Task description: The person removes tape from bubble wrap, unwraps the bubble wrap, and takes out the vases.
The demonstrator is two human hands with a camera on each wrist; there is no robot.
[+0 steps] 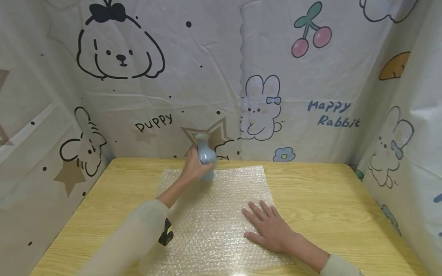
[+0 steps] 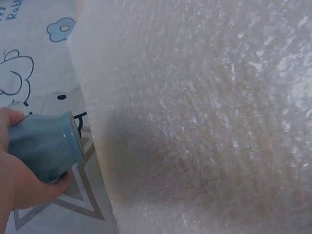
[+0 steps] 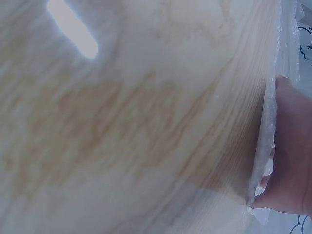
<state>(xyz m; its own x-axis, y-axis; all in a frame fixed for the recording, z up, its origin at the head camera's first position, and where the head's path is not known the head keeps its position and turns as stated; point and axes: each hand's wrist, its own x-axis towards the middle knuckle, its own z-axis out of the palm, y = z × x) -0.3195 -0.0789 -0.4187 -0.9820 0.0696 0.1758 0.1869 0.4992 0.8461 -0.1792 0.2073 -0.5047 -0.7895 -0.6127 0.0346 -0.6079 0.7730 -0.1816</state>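
Note:
A glossy light blue vase [image 1: 207,155] with a narrow neck stands upright in my left hand [image 1: 196,166], over the far part of a clear bubble wrap sheet [image 1: 214,214]. Fingers and thumb curl round its body. In the left wrist view, the base of the vase [image 2: 46,144] appears slightly apart from the bubble wrap [image 2: 195,117]. My right hand [image 1: 271,230] rests on the near right part of the sheet, fingers spread. Seen from the right wrist, this hand [image 3: 292,151] lies along the sheet's edge [image 3: 264,141]; some of its fingers are hidden.
Under the sheet is a yellow wood-grain table [image 1: 310,195], reaching past it on both sides. A pale cloth printed with cartoon animals [image 1: 207,84] hangs behind the table and along both sides. A small black device [image 1: 166,232] sits at the left sleeve.

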